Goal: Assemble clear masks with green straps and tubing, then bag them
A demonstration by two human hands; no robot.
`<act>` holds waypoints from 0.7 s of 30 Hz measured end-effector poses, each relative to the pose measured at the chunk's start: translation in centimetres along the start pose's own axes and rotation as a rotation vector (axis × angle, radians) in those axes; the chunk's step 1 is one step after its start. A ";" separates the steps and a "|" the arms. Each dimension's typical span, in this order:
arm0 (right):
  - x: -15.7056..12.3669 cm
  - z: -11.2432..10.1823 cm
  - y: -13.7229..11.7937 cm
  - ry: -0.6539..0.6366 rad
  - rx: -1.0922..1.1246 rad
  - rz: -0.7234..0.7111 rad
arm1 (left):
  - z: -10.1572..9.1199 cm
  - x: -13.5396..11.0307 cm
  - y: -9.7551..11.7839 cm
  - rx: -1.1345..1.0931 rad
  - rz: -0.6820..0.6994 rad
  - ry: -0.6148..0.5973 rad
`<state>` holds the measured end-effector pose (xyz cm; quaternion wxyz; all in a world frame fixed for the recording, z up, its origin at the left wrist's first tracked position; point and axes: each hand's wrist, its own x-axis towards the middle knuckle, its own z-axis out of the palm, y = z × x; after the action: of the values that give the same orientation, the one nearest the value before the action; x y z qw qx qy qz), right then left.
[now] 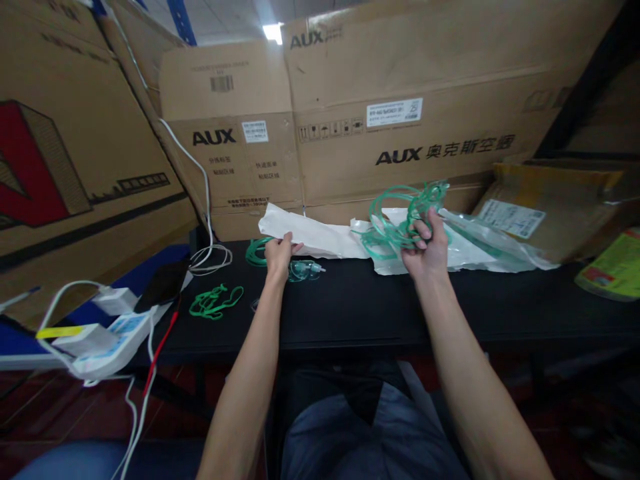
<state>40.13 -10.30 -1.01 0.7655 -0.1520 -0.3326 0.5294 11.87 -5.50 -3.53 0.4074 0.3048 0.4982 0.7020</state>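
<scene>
My right hand [426, 252] is closed round a loose tangle of green tubing [400, 217], lifted a little above the black table [360, 307]. My left hand [278, 255] pinches the edge of a white paper-and-plastic pouch [320, 237] lying on the table. Just right of that hand rests a clear mask with a green tint [305, 269]. A coil of green tubing [256, 251] sits just left of the hand. A green elastic strap [215, 301] lies farther left, near the table's front.
Large brown AUX cartons [400, 113] stand against the back of the table. Clear plastic bags [480, 247] lie at the right, beside a torn cardboard box [550, 207]. A white power strip [100, 333], white cables and a dark phone [163, 283] sit at the left.
</scene>
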 end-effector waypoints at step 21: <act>-0.1 0.0 -0.6 -0.069 0.179 0.025 | 1.8 1.6 3.8 1.069 0.300 -0.484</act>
<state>40.56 -10.67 -0.68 0.7574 -0.0688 -0.3083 0.5714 11.56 -4.00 0.72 0.1965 0.6853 0.6266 0.3150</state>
